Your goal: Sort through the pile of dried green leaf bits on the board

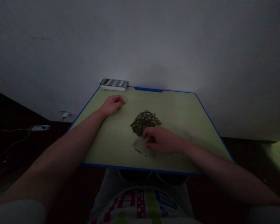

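Note:
A pile of small dark green grains (145, 122) lies in the middle of a light green table with a blue rim (121, 143). My right hand (162, 140) rests at the pile's near edge, fingers curled over a clear plastic protractor (140, 146) that lies flat on the table. My left hand (112, 104) lies on the table at the far left, fingers loosely curled, nothing visible in it. A faint patch of pale grains (190, 130) sits to the right of my right hand.
A phone on a white box (114, 84) stands at the table's far left corner against the white wall. A power strip and cables (40, 127) lie on the dark floor to the left. Another green surface (278, 155) shows at the right edge.

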`<state>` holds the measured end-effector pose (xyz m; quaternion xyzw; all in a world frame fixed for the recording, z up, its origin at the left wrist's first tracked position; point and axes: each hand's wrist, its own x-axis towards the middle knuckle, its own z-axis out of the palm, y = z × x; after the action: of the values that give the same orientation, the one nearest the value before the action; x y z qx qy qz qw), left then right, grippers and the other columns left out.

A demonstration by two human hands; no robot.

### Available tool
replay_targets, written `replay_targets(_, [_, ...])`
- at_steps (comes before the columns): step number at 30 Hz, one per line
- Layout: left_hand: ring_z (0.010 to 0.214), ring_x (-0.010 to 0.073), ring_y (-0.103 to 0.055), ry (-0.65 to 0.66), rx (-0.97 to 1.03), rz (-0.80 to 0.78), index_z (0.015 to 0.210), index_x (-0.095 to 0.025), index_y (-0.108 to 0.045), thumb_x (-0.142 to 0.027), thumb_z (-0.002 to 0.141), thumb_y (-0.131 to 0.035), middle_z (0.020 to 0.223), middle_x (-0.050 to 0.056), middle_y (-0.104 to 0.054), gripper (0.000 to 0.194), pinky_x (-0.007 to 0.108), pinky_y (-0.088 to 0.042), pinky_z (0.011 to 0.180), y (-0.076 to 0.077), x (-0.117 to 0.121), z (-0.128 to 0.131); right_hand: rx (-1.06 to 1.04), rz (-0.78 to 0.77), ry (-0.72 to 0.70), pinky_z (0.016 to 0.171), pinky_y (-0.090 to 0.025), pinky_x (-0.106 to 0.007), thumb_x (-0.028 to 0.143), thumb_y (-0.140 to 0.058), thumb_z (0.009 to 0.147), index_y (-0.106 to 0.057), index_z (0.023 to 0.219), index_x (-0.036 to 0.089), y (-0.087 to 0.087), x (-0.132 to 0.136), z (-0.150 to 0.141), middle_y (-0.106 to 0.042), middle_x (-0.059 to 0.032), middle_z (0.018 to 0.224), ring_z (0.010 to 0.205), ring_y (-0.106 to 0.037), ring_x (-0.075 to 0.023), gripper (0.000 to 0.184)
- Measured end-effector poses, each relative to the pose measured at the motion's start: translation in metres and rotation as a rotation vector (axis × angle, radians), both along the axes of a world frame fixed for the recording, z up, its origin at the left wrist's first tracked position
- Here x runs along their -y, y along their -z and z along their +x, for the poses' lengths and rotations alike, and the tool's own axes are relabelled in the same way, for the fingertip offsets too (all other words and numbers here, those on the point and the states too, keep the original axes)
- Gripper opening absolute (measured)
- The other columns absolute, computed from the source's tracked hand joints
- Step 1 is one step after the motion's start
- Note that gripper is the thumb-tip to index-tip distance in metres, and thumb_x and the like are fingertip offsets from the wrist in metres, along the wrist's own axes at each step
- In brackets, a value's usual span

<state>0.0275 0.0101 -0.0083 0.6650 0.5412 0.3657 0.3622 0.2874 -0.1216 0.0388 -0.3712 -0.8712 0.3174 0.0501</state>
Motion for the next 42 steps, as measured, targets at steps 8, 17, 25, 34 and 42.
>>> replay_targets(8, [0.042, 0.0064, -0.034, -0.009, 0.007, -0.019, 0.065, -0.017, -0.051, -0.035, 0.067, -0.058, 0.045, -0.006, -0.042, 0.019, 0.021, -0.026, 0.043, -0.004, 0.003, 0.002, -0.015, -0.064, -0.06, 0.055, -0.031, -0.022, 0.019, -0.059, 0.074, -0.057, 0.09, 0.019, -0.002, 0.01, -0.004, -0.06, 0.0023, 0.067, 0.061, -0.052, -0.0106, 0.016])
replay_targets(17, [0.043, 0.0069, -0.034, -0.003, 0.002, 0.001, 0.065, -0.017, -0.051, -0.037, 0.067, -0.058, 0.046, -0.006, -0.04, 0.021, 0.022, -0.026, 0.044, 0.002, -0.001, -0.001, -0.032, -0.099, -0.118, 0.055, -0.032, -0.021, 0.018, -0.059, 0.075, -0.059, 0.089, 0.018, -0.004, 0.015, -0.006, -0.058, 0.003, 0.065, 0.059, -0.05, -0.0101, 0.014])
replay_targets(25, [0.043, 0.0072, -0.035, -0.004, 0.025, 0.008, 0.064, -0.017, -0.051, -0.036, 0.067, -0.059, 0.047, -0.006, -0.04, 0.02, 0.022, -0.026, 0.045, 0.003, -0.002, 0.0, -0.028, -0.115, -0.177, 0.056, -0.033, -0.021, 0.02, -0.059, 0.077, -0.06, 0.095, 0.018, -0.002, 0.016, -0.006, -0.061, 0.0016, 0.068, 0.06, -0.051, -0.0103, 0.019])
replay_targets(34, [0.043, 0.0072, -0.035, 0.0, 0.021, -0.003, 0.066, -0.017, -0.052, -0.035, 0.067, -0.059, 0.047, -0.006, -0.041, 0.019, 0.022, -0.026, 0.045, 0.003, -0.003, -0.001, -0.023, -0.133, -0.214, 0.057, -0.035, -0.022, 0.021, -0.059, 0.077, -0.061, 0.097, 0.018, -0.003, 0.016, -0.006, -0.063, 0.001, 0.07, 0.062, -0.054, -0.0109, 0.02])
replay_targets(42, [0.043, 0.0066, -0.035, 0.0, 0.02, -0.013, 0.065, -0.017, -0.051, -0.035, 0.068, -0.059, 0.047, -0.006, -0.04, 0.021, 0.022, -0.027, 0.044, 0.002, -0.002, -0.001, -0.086, -0.103, -0.253, 0.057, -0.036, -0.021, 0.022, -0.059, 0.079, -0.062, 0.098, 0.017, -0.002, 0.017, -0.006, -0.064, 0.0007, 0.071, 0.062, -0.055, -0.0106, 0.02])
